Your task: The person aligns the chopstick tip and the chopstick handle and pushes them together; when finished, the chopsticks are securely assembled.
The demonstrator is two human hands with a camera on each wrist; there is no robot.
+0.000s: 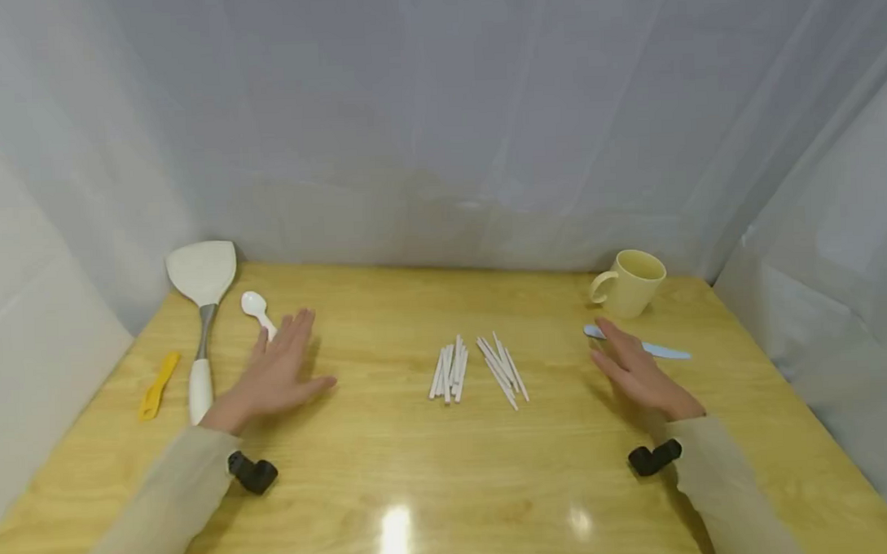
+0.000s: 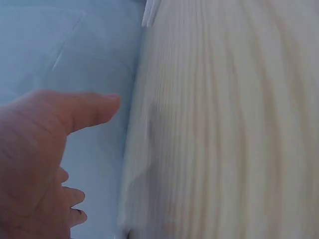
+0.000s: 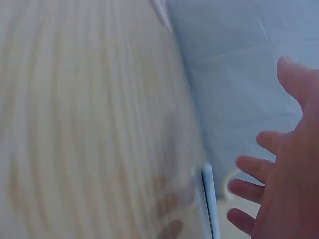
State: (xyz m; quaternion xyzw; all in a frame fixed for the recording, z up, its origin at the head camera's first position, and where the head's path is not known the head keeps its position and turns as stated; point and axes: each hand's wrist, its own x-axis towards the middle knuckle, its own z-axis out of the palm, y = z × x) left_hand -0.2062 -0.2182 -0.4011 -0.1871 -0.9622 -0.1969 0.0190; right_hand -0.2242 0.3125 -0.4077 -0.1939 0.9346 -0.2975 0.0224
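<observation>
Over the left side of the table, my left hand (image 1: 277, 379) hovers with its fingers extended and thumb apart, holding nothing. Its fingertips are nearest a white spoon (image 1: 254, 305), whose handle they partly cover in the head view. On the other side, my right hand (image 1: 637, 372) is also held above the table, fingers extended and grasping nothing. Beneath it in the head view lies a light blue knife (image 1: 666, 351), its middle hidden by the fingers. A yellow mug (image 1: 632, 285) stands just beyond. Between the hands lie two loose groups of white sticks (image 1: 449, 371), the right group (image 1: 502, 368) more spread out.
A spatula (image 1: 203, 273) with white head and handle lies at the far left. Beside it is a small yellow-orange tool (image 1: 158, 386), perhaps a peeler. Pale curtains (image 1: 439, 147) enclose the wooden table (image 1: 450, 472) at the back and sides.
</observation>
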